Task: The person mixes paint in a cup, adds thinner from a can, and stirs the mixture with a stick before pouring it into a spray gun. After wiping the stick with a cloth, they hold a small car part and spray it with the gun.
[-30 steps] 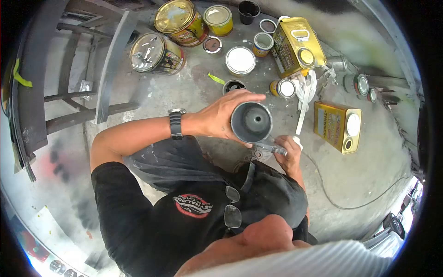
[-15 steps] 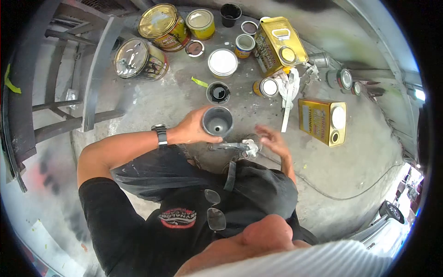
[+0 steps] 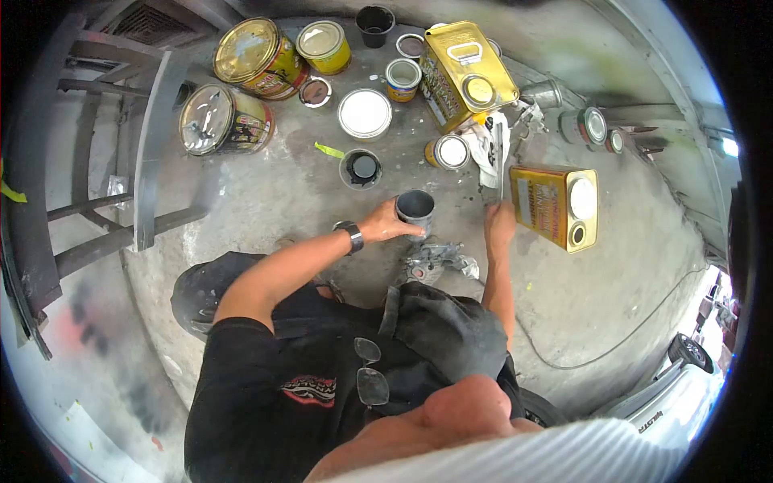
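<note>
My left hand [image 3: 385, 224] is wrapped round the side of a grey cup [image 3: 415, 211], which I hold upright with its mouth up. My right hand [image 3: 500, 227] is closed at the near end of a long flat mixing stick [image 3: 505, 157]. The stick's far part lies over a crumpled white rag [image 3: 483, 153]. A clear cup with dark paint [image 3: 361, 168] stands on the floor beyond my left hand. Close to my right hand is a rectangular thinner can [image 3: 551, 208]. Below the grey cup, a greyish metal object [image 3: 435, 256] with a white wad is partly hard to make out.
Large paint tins [image 3: 256, 60] stand at the back left, near a grey frame [image 3: 153, 153]. A tall yellow can [image 3: 467, 76], a white-lidded tin [image 3: 365, 114] and a small tin [image 3: 448, 151] are ahead. A cable [image 3: 596, 362] crosses the floor at right.
My left hand has moved right with the grey cup, which is less tipped toward me. My right hand has gone from open and empty to closing on the mixing stick's near end.
</note>
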Demonstrator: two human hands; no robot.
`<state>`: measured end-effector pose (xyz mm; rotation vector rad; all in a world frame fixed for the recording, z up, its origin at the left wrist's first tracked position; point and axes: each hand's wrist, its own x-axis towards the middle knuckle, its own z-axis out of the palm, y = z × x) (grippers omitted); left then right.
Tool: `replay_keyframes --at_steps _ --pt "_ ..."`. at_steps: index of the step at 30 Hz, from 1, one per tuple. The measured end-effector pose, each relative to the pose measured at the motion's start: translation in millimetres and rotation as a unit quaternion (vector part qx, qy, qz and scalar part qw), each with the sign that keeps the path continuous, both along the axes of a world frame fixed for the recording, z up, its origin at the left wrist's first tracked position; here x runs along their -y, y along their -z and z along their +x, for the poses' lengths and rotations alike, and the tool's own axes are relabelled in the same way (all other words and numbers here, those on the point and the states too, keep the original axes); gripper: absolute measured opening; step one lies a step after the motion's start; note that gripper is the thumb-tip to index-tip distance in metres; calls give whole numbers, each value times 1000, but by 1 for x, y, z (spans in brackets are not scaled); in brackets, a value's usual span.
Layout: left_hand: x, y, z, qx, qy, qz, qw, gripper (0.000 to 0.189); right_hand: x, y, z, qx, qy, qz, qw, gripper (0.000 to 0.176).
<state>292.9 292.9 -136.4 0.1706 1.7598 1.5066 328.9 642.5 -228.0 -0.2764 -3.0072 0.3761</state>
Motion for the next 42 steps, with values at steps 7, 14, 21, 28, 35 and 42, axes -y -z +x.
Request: replay_keyframes --at_steps 7,14,21,28,35,42 --pt "-2 48 48 126 -314 -74 938 92 40 -161 32 6 138 -549 824 48" --pt "34 63 24 -268 -453 -202 826 97 51 -277 25 -37 -51 -685 725 62" --pt "38 41 -12 -299 -390 -181 852 88 68 -305 27 -126 -8 -391 912 37" --pt "23 -5 -8 -368 -303 -155 866 87 111 -330 4 -47 -158 -380 910 25" --pt "12 -24 -18 -437 -242 -108 860 86 158 -289 -53 48 -257 -348 900 21" --pt "6 -34 -18 -426 -231 -99 869 82 166 -271 -60 26 -285 -291 913 26"
